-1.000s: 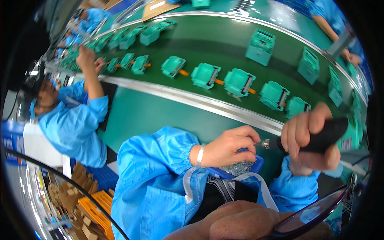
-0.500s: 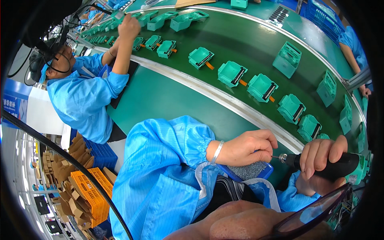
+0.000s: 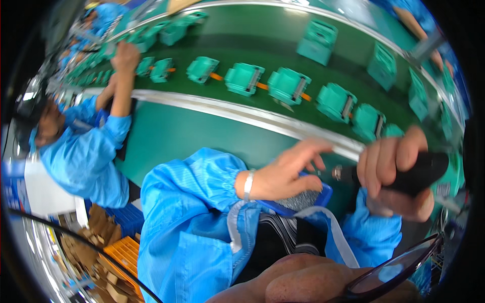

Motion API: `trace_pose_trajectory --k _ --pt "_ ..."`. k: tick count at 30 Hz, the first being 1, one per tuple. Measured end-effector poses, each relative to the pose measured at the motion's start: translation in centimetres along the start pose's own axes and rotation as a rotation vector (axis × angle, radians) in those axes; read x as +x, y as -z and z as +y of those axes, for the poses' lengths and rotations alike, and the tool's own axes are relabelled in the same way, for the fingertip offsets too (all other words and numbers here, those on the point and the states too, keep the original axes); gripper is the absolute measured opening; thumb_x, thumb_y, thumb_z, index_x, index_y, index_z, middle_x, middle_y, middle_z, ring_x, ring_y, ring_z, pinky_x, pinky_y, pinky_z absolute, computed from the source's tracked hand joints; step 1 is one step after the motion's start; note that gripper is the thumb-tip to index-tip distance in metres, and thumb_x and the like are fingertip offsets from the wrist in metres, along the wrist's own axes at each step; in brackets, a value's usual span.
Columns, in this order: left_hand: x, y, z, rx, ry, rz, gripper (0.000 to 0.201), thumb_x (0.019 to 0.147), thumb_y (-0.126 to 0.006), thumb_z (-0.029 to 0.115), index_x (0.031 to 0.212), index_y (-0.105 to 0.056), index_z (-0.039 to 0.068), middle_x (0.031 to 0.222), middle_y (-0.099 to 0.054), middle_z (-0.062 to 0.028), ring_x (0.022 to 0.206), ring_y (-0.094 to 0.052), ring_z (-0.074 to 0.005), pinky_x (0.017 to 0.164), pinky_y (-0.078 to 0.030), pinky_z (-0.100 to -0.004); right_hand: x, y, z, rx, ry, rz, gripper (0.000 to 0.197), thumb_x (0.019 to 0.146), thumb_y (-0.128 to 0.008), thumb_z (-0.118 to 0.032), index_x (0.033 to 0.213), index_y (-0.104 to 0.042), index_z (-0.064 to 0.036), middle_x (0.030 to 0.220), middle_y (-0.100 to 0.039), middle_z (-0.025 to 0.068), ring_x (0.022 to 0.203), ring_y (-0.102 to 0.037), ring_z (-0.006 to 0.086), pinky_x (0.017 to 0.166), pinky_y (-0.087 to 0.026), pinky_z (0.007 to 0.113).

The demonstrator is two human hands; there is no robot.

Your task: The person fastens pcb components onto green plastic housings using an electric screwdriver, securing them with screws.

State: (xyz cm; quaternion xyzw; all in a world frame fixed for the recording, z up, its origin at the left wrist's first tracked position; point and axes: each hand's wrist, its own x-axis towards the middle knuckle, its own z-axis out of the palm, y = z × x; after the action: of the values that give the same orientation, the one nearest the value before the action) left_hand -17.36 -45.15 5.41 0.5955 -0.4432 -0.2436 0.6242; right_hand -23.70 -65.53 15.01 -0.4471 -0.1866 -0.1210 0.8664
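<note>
My left hand, with a pale band at the wrist, reaches out with its fingers spread, and nothing shows between them. It is above a blue tray of small grey metal pieces, probably screws, partly hidden by the hand. My right hand is wrapped round a black and green electric screwdriver, whose metal tip points left toward my left fingers. Beyond my hands, a row of teal plastic housings with black strips and orange tabs lies on a green conveyor belt.
A metal rail separates the belt from the green worktop. More teal housings stand along the far side. To the left, a co-worker in blue reaches over the belt. An orange crate and cardboard pieces are at lower left.
My left fingers have opened from a pinch at the screwdriver's tip and moved away from it. The view has shifted, so the belt and the co-worker appear displaced.
</note>
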Motion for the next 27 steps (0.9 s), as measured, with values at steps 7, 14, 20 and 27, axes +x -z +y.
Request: trace_pose_trajectory --k 7,14,20,27 --pt "0.9 0.4 0.3 0.445 -0.095 -0.230 0.025 0.080 -0.078 0.005 0.104 -0.069 0.005 0.134 -0.057 -0.0181 0.115 -0.062 -0.0330 0.091 -0.055 -0.0415 1.9 8.4 -3.3 -0.383 0.196 0.276 0.048 0.095 -0.056 -0.046 0.115 -0.058 -0.0018 0.080 -0.053 0.0060 0.068 -0.051 0.0181 0.068 -0.041 0.035" --pt "1.2 -0.9 0.8 0.836 -0.206 -0.489 0.025 0.066 -0.082 0.016 0.087 -0.070 0.008 0.134 -0.061 -0.0168 0.129 -0.054 -0.0381 0.108 -0.043 -0.0514 3.1 10.7 -2.7 -0.587 0.318 0.623 0.032 0.093 -0.068 -0.030 0.101 -0.063 0.0012 0.069 -0.059 0.0071 0.054 -0.058 0.0159 0.051 -0.049 0.028" --pt "1.1 -1.3 0.3 0.841 -0.222 -0.448 0.024 0.068 -0.081 0.017 0.081 -0.065 0.006 0.132 -0.063 -0.0168 0.127 -0.056 -0.0381 0.108 -0.043 -0.0527 3.1 10.9 -2.2 -0.561 0.275 0.582 0.031 0.093 -0.069 -0.029 0.100 -0.062 0.0000 0.071 -0.060 0.0075 0.054 -0.058 0.0169 0.051 -0.049 0.028" --pt "1.6 -1.4 0.7 0.815 -0.196 -0.462 0.030 0.067 -0.083 0.023 0.079 -0.063 0.005 0.132 -0.063 -0.0178 0.128 -0.056 -0.0380 0.107 -0.044 -0.0523 2.8 11.8 -1.7 -0.531 0.240 0.499 0.032 0.092 -0.072 -0.030 0.100 -0.062 -0.0005 0.071 -0.060 0.0076 0.055 -0.059 0.0174 0.052 -0.049 0.029"
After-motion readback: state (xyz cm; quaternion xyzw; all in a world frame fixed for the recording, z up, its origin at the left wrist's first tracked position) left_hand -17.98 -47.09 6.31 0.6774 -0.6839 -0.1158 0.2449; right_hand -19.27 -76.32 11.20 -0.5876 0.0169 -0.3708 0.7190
